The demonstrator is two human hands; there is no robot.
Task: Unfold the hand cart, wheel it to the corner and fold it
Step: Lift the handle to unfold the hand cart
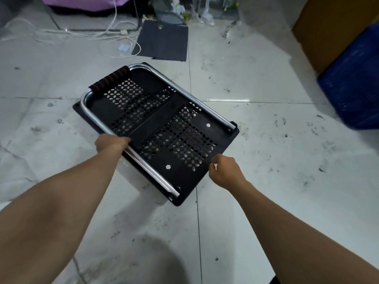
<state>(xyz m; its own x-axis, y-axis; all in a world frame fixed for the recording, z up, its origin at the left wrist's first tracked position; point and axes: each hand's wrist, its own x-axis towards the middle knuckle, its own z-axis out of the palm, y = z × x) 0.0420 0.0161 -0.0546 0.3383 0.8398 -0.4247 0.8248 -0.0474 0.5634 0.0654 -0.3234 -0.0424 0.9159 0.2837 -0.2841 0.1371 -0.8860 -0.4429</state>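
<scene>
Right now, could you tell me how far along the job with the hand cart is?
The hand cart lies with its metal handle folded flat on the black deck, so it is folded; whether it is already at the corner I cannot tell. In hand: the left hand grips the handle's side tube and the right hand holds the deck's near edge. If this is the start, unfolding, wheeling and refolding all remain.

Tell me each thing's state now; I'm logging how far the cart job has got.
hand cart: folded flat on the floor tiles.
handle: lying down against the deck, not raised.
left hand: closed around the handle's side tube.
right hand: gripping the deck's near edge.
blue crate: standing by the wall, untouched.
white cables: loose on the floor.
</scene>
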